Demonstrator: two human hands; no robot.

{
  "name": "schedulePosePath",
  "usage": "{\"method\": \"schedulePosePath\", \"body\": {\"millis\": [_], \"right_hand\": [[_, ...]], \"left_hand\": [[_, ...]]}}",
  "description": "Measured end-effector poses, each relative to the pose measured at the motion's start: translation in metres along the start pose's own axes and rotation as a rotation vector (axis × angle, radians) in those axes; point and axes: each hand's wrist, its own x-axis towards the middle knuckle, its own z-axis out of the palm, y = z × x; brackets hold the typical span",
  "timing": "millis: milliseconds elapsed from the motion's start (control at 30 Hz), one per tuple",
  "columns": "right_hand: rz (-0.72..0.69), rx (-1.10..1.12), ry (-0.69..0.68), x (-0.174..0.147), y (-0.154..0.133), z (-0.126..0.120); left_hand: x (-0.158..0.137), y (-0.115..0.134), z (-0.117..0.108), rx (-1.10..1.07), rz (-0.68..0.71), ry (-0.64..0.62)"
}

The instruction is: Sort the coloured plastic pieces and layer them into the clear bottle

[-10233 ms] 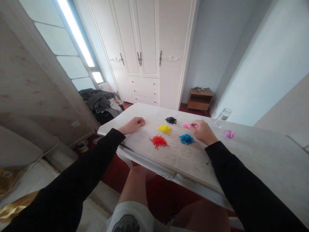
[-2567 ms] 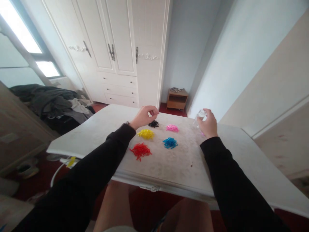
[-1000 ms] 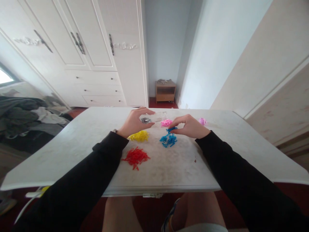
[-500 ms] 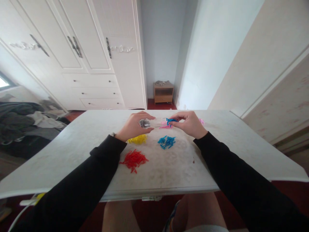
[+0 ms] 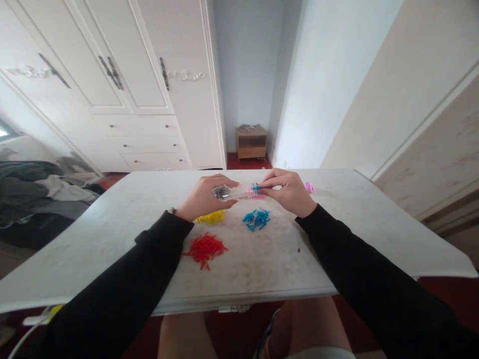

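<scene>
A clear plastic bottle [image 5: 241, 193] lies sideways in the air over the far part of the table. My left hand [image 5: 207, 197] is wrapped round its base end. At the other end, my right hand [image 5: 286, 191] pinches a bunch of thin blue strips [image 5: 256, 188] at the bottle's mouth; whether some are inside I cannot tell. Behind the bottle lies a pink pile [image 5: 258, 196], partly hidden. Nearer me are a blue pile [image 5: 256, 219], a yellow pile [image 5: 211, 217] partly covered by my left hand, and a red pile [image 5: 205, 249] of similar small strips.
A pinkish-purple pile [image 5: 310, 187] sits just beyond my right hand. The white table [image 5: 374, 239] has its front edge close to my legs. Past it stand a white wardrobe [image 5: 145, 124] and a small wooden cabinet [image 5: 251, 144]. Dark clothes [image 5: 30, 189] are heaped at the left.
My right hand has brought the blue strips slightly left, closer against the bottle's mouth. The left hand keeps its hold on the bottle. The whole view has shifted a little.
</scene>
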Motion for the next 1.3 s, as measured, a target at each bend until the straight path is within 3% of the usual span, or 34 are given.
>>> {"method": "schedulePosePath", "body": {"millis": [133, 333, 633, 933, 1133, 1300], "right_hand": [[-0.026, -0.001, -0.035, 0.000, -0.004, 0.001], [0.123, 0.066, 0.053, -0.002, -0.009, 0.006], [-0.011, 0.078, 0.025, 0.001, -0.011, 0.004], [0.133, 0.186, 0.057, -0.003, -0.014, 0.010], [-0.015, -0.071, 0.108, -0.003, -0.025, 0.003], [-0.091, -0.114, 0.077, -0.003, -0.028, -0.002]], "left_hand": [[0.000, 0.000, 0.000, -0.010, 0.001, 0.013], [0.001, 0.002, 0.000, -0.010, 0.000, 0.018], [0.001, 0.005, 0.000, -0.077, -0.039, 0.023], [0.001, 0.005, 0.001, -0.058, -0.011, 0.003], [-0.001, 0.003, 0.001, -0.150, -0.076, 0.039], [-0.001, -0.001, 0.003, -0.220, -0.111, 0.081]]}}
